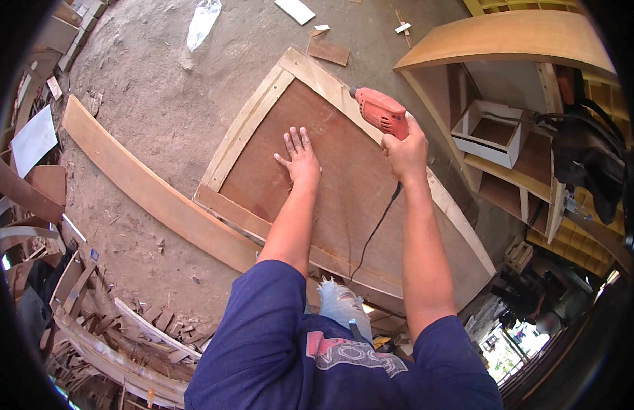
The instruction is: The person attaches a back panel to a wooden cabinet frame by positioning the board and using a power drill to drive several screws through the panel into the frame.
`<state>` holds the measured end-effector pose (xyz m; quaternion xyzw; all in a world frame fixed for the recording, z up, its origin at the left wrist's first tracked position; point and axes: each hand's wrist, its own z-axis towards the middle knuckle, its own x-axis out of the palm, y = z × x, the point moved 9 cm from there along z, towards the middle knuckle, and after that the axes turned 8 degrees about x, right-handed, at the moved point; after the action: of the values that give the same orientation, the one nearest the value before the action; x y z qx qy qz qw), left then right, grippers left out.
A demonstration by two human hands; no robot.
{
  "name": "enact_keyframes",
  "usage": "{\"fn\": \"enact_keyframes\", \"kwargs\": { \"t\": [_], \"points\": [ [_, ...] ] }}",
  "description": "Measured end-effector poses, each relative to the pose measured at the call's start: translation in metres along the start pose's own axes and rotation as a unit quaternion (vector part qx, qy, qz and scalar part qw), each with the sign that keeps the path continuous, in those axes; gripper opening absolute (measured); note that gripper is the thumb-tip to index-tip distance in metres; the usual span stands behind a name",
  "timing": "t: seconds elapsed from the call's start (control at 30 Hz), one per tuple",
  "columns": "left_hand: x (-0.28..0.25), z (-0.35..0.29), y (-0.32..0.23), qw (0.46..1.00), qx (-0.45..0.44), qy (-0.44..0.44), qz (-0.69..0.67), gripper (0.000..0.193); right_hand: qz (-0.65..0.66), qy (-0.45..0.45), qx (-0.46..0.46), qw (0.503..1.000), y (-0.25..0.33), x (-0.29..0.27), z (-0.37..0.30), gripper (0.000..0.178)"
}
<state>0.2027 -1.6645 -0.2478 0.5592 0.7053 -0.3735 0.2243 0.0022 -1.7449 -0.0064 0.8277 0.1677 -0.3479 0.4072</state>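
A red power drill [382,111] with a black cord is gripped in my right hand [407,149], its dark nose directed left over the top right edge of a framed wooden panel [344,198]. Whether the tip touches the wood I cannot tell. Pale wooden strips [252,130] border the panel's reddish-brown board. My left hand [303,160] lies flat with spread fingers on that board, holding nothing. From the drill's handle the cord [379,222] trails down across the panel toward my body.
A long wooden plank [146,181] lies on the dirt floor to the left. At right stands a wooden cabinet [515,181] with a white drawer box [491,133] and a dark bag [590,154]. Wood scraps [146,328] pile up at lower left. Beyond the panel lies a brown offcut [328,51].
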Motion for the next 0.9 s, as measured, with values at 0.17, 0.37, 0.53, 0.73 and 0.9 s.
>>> {"fn": "enact_keyframes", "kwargs": {
  "t": [0.17,0.37,0.53,0.73,0.9],
  "points": [
    [-0.002,-0.001,-0.001,1.000,0.006,-0.004,0.001,0.137,-0.041,-0.057,-0.094,0.993,0.026,-0.005,0.010,0.049],
    [-0.005,-0.004,-0.001,1.000,0.003,-0.012,0.001,0.138,-0.098,0.017,-0.019,0.995,0.063,0.002,0.007,0.056],
    [-0.009,-0.006,-0.004,1.000,0.005,-0.024,-0.005,0.139,-0.155,0.007,-0.024,0.988,0.073,0.001,0.006,0.058],
    [0.003,0.000,-0.001,1.000,-0.001,-0.015,-0.006,0.141,-0.139,0.006,-0.025,0.990,0.072,-0.001,-0.002,0.057],
    [0.016,0.009,0.006,0.998,-0.011,-0.067,0.017,0.140,-0.076,0.017,-0.025,0.997,0.054,0.004,-0.008,0.056]
  ]
}}
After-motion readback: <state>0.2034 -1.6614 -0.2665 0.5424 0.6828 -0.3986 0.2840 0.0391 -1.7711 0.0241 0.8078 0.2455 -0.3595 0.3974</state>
